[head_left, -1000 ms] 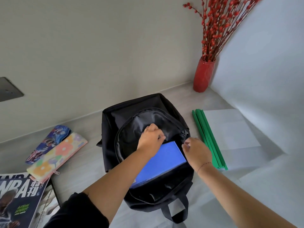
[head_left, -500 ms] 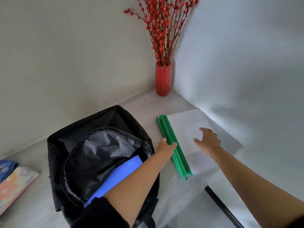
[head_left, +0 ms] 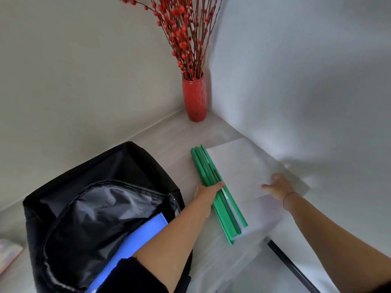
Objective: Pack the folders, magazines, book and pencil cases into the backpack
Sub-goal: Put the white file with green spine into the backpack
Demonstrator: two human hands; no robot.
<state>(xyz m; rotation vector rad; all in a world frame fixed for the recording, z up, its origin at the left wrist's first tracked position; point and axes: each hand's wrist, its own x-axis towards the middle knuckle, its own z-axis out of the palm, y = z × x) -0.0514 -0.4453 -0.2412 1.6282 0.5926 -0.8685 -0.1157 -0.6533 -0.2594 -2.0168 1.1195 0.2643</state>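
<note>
The black backpack (head_left: 110,170) lies open on the desk at the left, with a blue book (head_left: 135,242) sticking out of its mouth. To its right lies a stack of clear folders (head_left: 243,170) with green spines. My left hand (head_left: 208,192) rests on the green spines with its fingers stretched across them. My right hand (head_left: 277,187) lies flat on the folders' right part, fingers spread. A corner of a flowered pencil case (head_left: 8,253) shows at the far left edge.
A red vase (head_left: 194,98) with red berry branches stands in the corner where two walls meet, behind the folders. The desk's dark front edge (head_left: 292,269) runs at the lower right.
Both hands left the backpack and reached right to the folders. My left hand now lies across the green spines, my right hand flat on the sheets. The view swung right.
</note>
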